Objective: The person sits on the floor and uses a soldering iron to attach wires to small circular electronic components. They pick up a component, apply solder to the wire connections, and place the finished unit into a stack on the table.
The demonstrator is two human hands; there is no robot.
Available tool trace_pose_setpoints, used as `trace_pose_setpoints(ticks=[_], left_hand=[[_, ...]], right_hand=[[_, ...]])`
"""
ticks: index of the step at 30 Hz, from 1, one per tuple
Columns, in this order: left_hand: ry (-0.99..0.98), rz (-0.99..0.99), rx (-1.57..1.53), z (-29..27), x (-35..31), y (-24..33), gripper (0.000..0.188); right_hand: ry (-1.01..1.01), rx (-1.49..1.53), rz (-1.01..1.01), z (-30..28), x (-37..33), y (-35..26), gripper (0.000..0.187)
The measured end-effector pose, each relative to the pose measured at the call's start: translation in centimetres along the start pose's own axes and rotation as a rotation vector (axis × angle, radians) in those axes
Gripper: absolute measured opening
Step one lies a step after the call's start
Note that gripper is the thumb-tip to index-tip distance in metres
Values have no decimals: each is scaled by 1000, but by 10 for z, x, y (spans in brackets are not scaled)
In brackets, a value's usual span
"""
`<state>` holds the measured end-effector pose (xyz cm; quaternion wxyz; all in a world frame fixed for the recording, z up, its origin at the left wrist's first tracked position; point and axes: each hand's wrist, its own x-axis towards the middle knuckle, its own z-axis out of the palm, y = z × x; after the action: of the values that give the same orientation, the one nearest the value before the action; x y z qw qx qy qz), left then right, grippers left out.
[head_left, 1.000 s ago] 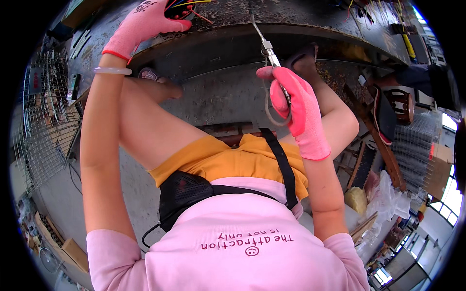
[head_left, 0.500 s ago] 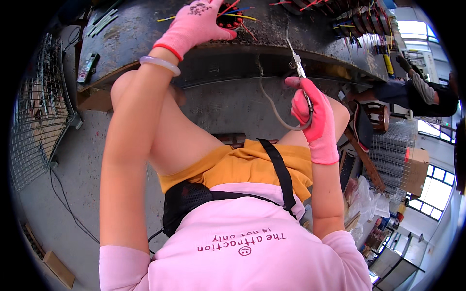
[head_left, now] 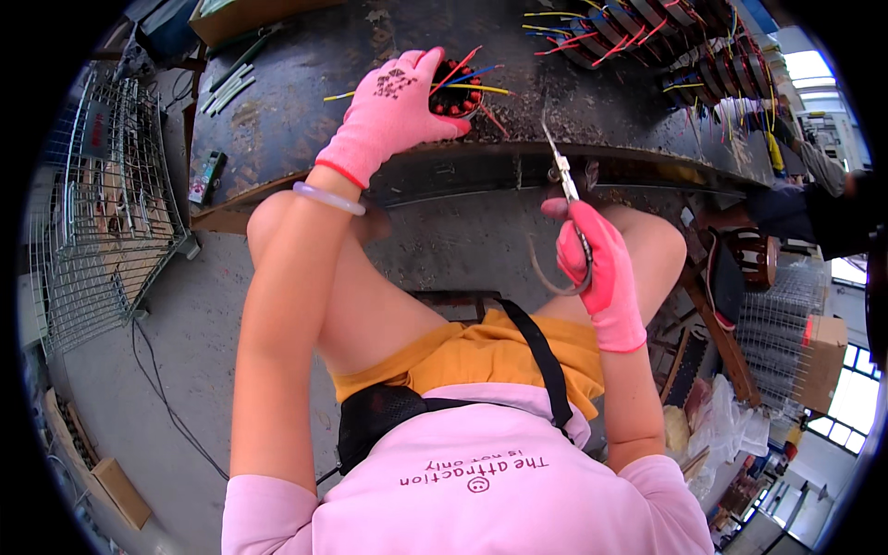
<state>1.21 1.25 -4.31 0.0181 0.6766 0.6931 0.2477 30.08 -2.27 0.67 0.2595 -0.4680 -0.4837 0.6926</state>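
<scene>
Compared with one second ago, the wire coil (head_left: 470, 98) is seen more fully, on the surface (head_left: 296, 116) near the front edge. The left hand (head_left: 393, 109) holds it, curved around its left side; the right hand (head_left: 597, 264) grips a metal tool (head_left: 566, 176).

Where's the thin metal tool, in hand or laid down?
In hand: the pink-gloved right hand is closed around the metal tool, with its thin tip pointing forward.

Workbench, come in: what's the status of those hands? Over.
Left hand gripping coil ring. Right hand holding slim metal tool, tip not touching ring. Coloured wires jut from ring.
</scene>
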Motion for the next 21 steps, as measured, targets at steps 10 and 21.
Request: trace_pose_setpoints(ticks=[10,21], left_hand=[[-137,-33,183,-11,10,13,92],[-113,51,111,-12,18,-4,88]], right_hand=[[-86,26,47,-43,6,7,34],[-142,8,288,-50,8,14,35]])
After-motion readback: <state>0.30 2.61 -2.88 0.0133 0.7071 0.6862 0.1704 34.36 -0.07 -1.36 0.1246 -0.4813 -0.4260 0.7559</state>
